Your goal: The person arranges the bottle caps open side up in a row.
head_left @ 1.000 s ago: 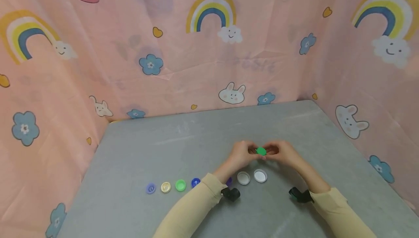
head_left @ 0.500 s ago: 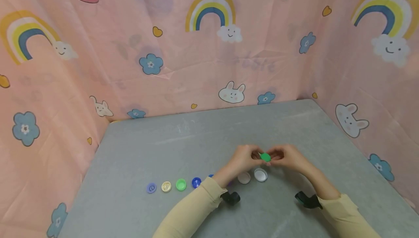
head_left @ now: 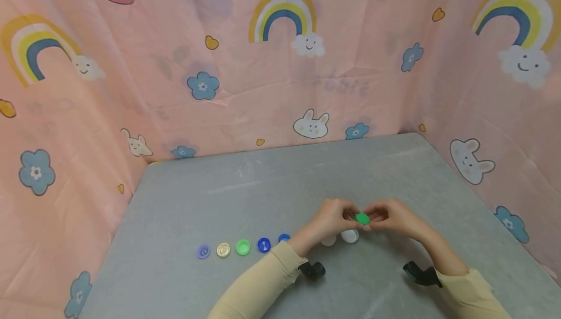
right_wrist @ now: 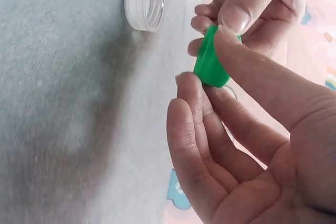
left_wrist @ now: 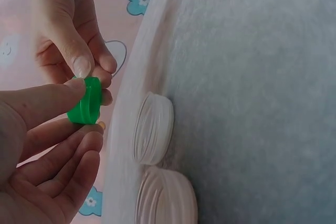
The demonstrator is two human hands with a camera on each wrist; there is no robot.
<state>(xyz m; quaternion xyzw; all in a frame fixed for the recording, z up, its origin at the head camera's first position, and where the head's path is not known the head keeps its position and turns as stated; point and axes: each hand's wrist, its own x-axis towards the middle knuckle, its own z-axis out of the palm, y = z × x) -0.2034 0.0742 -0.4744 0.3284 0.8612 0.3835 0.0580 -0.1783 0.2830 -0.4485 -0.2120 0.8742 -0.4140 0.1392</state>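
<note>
A green bottle cap [head_left: 362, 218] is held up over the table between both hands. My left hand [head_left: 331, 218] pinches one side of it with thumb and fingers. From the other side my right hand [head_left: 396, 218] grips it the same way, thumb on top. In the left wrist view the cap [left_wrist: 90, 102] stands on edge, its rim facing the table side. Just below the hands lies a clear whitish cap [head_left: 350, 235], and a second pale cap [head_left: 328, 241] is partly covered by the left wrist.
Leftward along the grey table [head_left: 245, 187] runs a row of caps: light purple [head_left: 203, 251], cream-yellow [head_left: 223, 250], light green [head_left: 243, 247], dark blue [head_left: 264, 245] and another blue cap [head_left: 284, 237] beside the left sleeve. A pink printed curtain [head_left: 263, 90] borders the table.
Both hands have moved right and toward the person with the green bottle cap between them. The left forearm now covers a purple cap seen earlier in the row.
</note>
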